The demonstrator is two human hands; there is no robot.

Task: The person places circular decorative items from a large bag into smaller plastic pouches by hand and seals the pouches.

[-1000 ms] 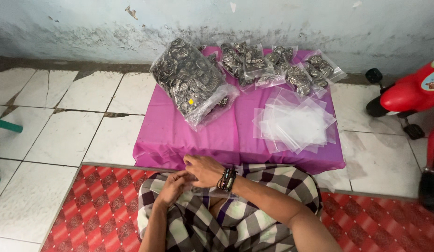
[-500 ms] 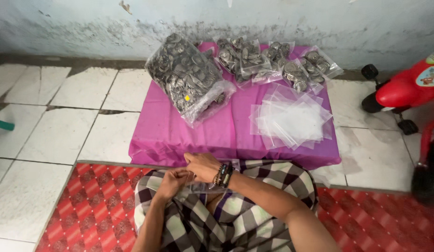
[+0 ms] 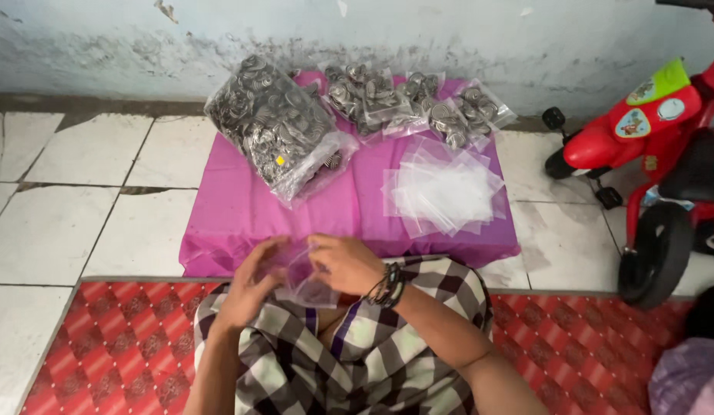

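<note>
Head view, looking down on a seated person's lap. The left hand and the right hand meet over a small clear plastic bag, held between them just above the lap at about 6 o'clock of the frame's centre. The left hand's fingers are curled and lightly spread along the bag's left edge; the right hand's fingers are bent inward and pinch the bag's upper right edge. The wrist of the right hand carries dark beaded bracelets. The lap is covered by a black-and-white checked cloth.

Directly at 12 o'clock of the hands lies a magenta cloth spread on the tiled floor. On it, at 11 o'clock of the hands, rests a large clear bag of grey metal pieces; along its far edge, at 12 to 1 o'clock, lie several smaller filled bags. At 1 o'clock of the hands, a loose stack of empty clear bags lies well apart from the hands.

A red patterned mat lies under the person. At 3 o'clock of the frame stands a red toy ride-on vehicle. A pale, stained wall closes the scene at 12 o'clock.
</note>
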